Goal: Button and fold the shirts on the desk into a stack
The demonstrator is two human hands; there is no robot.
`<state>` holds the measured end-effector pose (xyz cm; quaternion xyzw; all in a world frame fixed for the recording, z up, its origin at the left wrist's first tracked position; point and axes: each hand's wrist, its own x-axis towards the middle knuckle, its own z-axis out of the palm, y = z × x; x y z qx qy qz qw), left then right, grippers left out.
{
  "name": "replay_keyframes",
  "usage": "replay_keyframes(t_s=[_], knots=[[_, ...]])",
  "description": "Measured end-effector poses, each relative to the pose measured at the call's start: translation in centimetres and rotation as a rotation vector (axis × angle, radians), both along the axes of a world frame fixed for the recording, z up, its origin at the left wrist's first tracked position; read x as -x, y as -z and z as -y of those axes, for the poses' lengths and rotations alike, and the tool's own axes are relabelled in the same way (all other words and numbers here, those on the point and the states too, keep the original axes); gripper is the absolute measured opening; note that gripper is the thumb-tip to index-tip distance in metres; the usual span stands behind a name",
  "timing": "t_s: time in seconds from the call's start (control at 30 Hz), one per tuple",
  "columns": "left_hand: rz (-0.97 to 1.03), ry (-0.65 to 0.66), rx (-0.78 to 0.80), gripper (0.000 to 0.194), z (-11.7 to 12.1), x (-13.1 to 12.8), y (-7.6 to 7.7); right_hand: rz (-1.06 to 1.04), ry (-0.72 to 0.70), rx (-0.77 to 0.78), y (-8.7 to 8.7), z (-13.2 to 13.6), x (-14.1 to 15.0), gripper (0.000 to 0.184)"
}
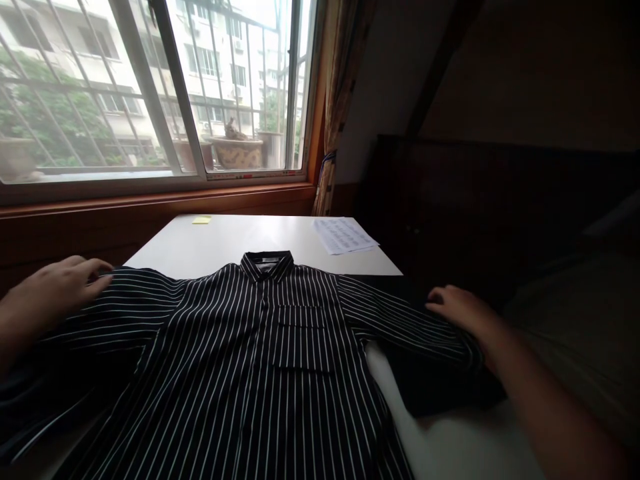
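Note:
A black shirt with thin white stripes lies spread front side up, its collar towards the window. My left hand is at the upper edge of the sleeve on the left, with thumb and fingers curled together on the cloth. On the other side, my right hand has its bent fingers at the top edge of the other sleeve, pinching it. Both cuffs are in shadow and hard to make out. A chest pocket with a flap shows right of the button line.
The shirt lies on a white table. Printed sheets are at its far right corner and a yellow sticky note at its far left. Beyond stand a barred window and a tied curtain. Dark cloth lies under the right sleeve.

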<state>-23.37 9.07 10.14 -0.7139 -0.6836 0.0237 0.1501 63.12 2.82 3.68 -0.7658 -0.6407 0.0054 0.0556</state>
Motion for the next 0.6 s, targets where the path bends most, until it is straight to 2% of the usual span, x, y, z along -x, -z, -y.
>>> replay_keyframes(t_s=[0.07, 0.13, 0.2, 0.3, 0.4, 0.5, 0.6], knots=[[0.083, 0.109, 0.018, 0.05, -0.8, -4.5, 0.1, -0.052, -0.087, -0.025, -0.5, -2.3, 3.1, 0.035], [0.064, 0.167, 0.086, 0.047, -1.9, -8.2, 1.0, -0.158, -0.159, -0.006, -0.3, -4.6, 6.3, 0.046], [-0.004, 0.116, 0.119, 0.05, -2.8, -10.2, 2.0, -0.183, -0.14, 0.033, 0.5, -6.3, 8.7, 0.053], [-0.074, 0.025, 0.11, 0.055, -3.5, -10.3, 3.0, -0.18, -0.094, 0.097, 1.9, -7.8, 10.0, 0.056], [-0.123, 0.023, 0.065, 0.055, -3.2, -8.6, 2.9, -0.208, -0.085, 0.158, 2.4, -8.0, 9.5, 0.049], [-0.187, 0.052, 0.077, 0.046, -2.6, -7.3, 2.3, -0.252, -0.113, 0.222, 1.6, -7.4, 8.3, 0.042], [-0.241, 0.113, 0.091, 0.037, -1.9, -6.8, 1.9, -0.342, -0.15, 0.223, 0.0, -6.4, 6.9, 0.044]])
